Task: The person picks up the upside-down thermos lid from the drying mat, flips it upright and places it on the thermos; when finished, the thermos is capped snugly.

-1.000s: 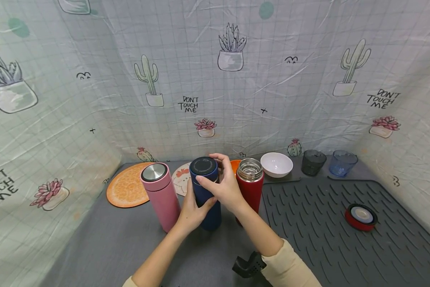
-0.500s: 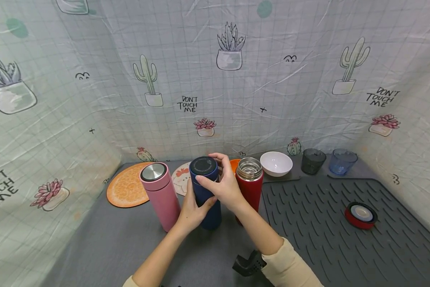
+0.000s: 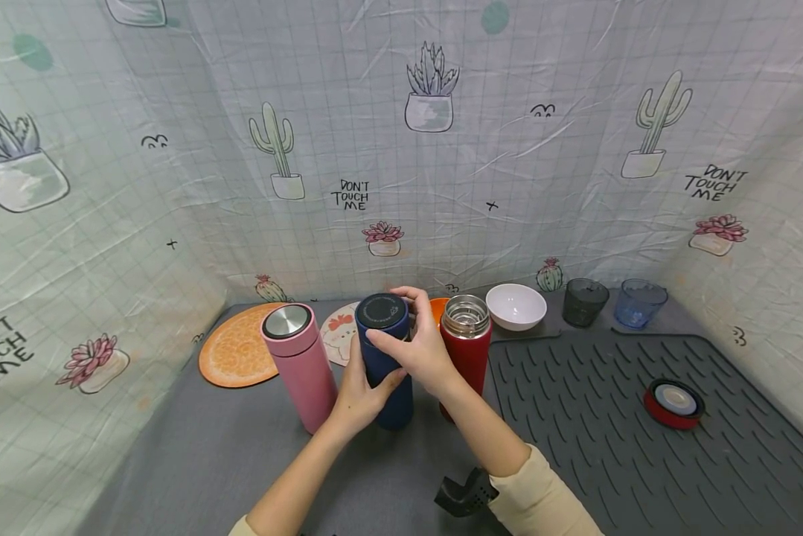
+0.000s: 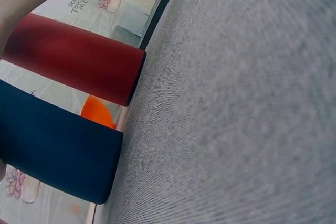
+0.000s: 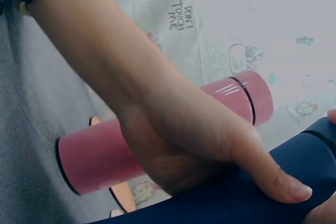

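Item: tall navy-blue cylindrical flask (image 3: 384, 361), upright on the grey desk (image 3: 213, 454) between pink and red flasks. My left hand (image 3: 359, 391) wraps its body, steadying it; my right hand (image 3: 420, 348) curls round its dark cap (image 3: 382, 311).

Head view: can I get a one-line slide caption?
Left hand grips the navy flask while the right hand grasps its lid, between pink flask and open red flask.
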Available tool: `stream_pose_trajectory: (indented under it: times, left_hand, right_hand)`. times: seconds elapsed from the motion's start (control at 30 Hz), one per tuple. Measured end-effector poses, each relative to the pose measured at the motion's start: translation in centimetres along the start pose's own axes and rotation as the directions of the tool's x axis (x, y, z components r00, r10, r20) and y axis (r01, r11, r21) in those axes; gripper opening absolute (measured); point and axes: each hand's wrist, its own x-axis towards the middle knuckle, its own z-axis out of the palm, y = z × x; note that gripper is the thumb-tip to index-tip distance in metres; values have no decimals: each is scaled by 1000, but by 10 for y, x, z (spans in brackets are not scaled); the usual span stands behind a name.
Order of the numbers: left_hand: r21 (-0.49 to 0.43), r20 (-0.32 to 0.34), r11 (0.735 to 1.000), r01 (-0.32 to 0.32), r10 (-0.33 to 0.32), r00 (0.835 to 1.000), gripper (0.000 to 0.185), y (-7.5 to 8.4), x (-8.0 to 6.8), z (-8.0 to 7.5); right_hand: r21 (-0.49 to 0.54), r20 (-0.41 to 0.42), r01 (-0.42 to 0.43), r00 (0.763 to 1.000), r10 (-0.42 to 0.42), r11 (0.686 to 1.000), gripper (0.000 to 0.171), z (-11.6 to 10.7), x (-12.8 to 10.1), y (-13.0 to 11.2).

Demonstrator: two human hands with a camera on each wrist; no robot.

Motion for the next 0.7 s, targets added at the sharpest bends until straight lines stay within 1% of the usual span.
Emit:
stream_pose_trajectory:
  times: [0.1, 0.17, 0.23, 0.27, 0.33, 0.43, 0.5, 0.63, 0.7]
  left_hand:
    - [-1, -2, 1000, 0, 0, 1000, 74, 1, 0, 0]
    - [-10, -5, 1000, 14, -14, 1000, 73, 1, 0, 0]
    - [-12, -6, 999, 32, -32, 999, 73, 1, 0, -1]
    - [-12, -6, 999, 35, -35, 999, 73, 1, 0, -1]
    - [-9, 1, 999, 31, -31, 1000, 75, 0, 0, -1]
    - [-2, 6, 1000, 18, -18, 1000, 76, 0, 1, -1]
    - [0, 3, 1000, 18, -18, 1000, 76, 0, 1, -2]
    - [0, -14, 999, 45, -45, 999, 73, 1, 1, -1]
    - [0, -14, 999, 44, -44, 999, 73, 2, 1, -1]
  right_hand:
    - [-18, 29, 10, 1000, -10, 1000, 59, 0, 0, -1]
    - [-7, 71, 20, 997, -19, 1000, 60, -1, 0, -2]
    - [-4, 91, 26, 996, -26, 1000, 60, -1, 0, -2]
    - [0, 90, 29, 996, -29, 1000, 59, -2, 0, -2]
    - [-9, 61, 35, 998, -34, 999, 57, -1, 0, -1]
    - [-41, 10, 43, 999, -43, 998, 63, 1, 1, 0]
    - [-55, 6, 38, 999, -38, 998, 64, 1, 1, 0]
    - [-18, 78, 21, 997, -19, 1000, 62, -2, 1, -1]
    - [19, 106, 7, 994, -9, 1000, 59, -3, 1, -2]
